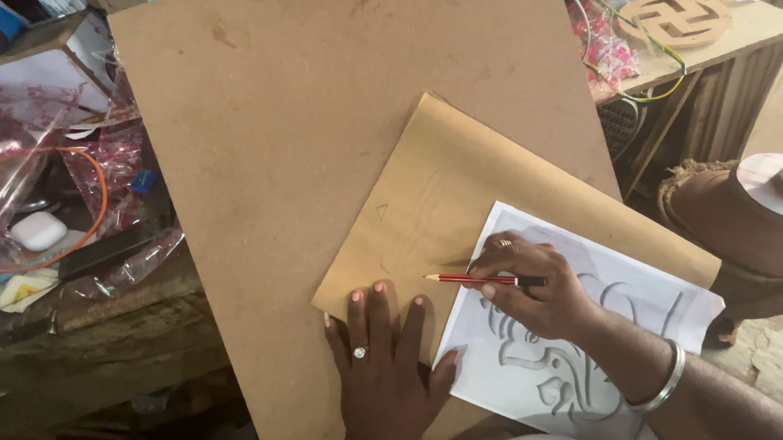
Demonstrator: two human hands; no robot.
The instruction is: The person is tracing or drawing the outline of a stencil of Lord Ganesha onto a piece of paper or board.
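Observation:
My left hand, with a ring on one finger, lies flat with fingers spread on a tan sheet that rests on a large brown board. My right hand, wearing a silver bangle, grips a red pencil whose tip points left onto the tan sheet. Faint pencil lines and a small triangle show on the sheet. Under my right hand lies a white paper with a grey printed curly design, overlapping the tan sheet's lower right part.
To the left, a cluttered bench holds plastic bags, an orange cable and a small white case. At the top right a wooden shelf carries a round carved piece. A brown cloth-covered object stands at the right.

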